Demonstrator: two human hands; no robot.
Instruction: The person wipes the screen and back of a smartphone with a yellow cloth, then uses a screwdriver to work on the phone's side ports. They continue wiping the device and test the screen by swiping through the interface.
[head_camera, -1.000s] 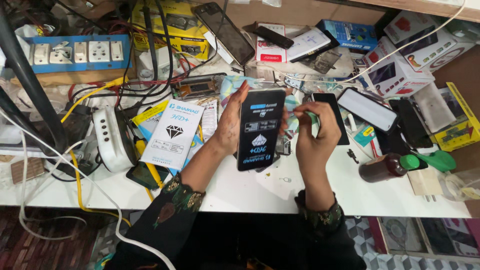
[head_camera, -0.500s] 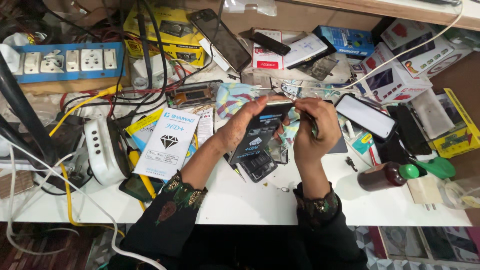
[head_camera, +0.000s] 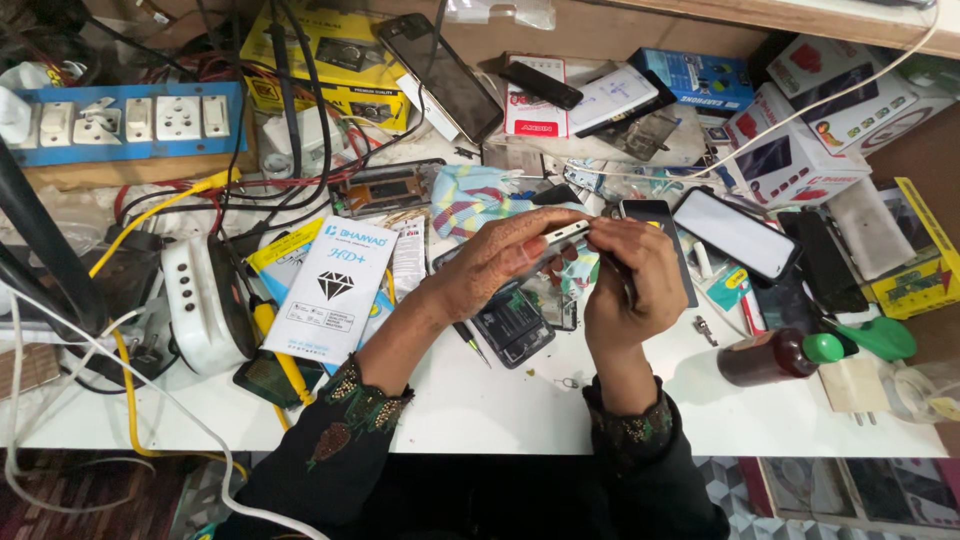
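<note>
The phone (head_camera: 562, 233) is slim and silver-edged, turned edge-on to the camera so only its thin side shows. It sits level, raised above the tabletop (head_camera: 520, 410), gripped along its length by the left hand (head_camera: 505, 255), its right end touching the right hand (head_camera: 630, 280).

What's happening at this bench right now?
A person at a cluttered white workbench holds a phone edge-on in the left hand, above an opened phone body lying on the bench. The right hand meets the phone's end, with a thin dark tool in its fingers. Around them lie a white film packet with a diamond picture, a dark bottle with a green cap, other phones and boxes.
</note>
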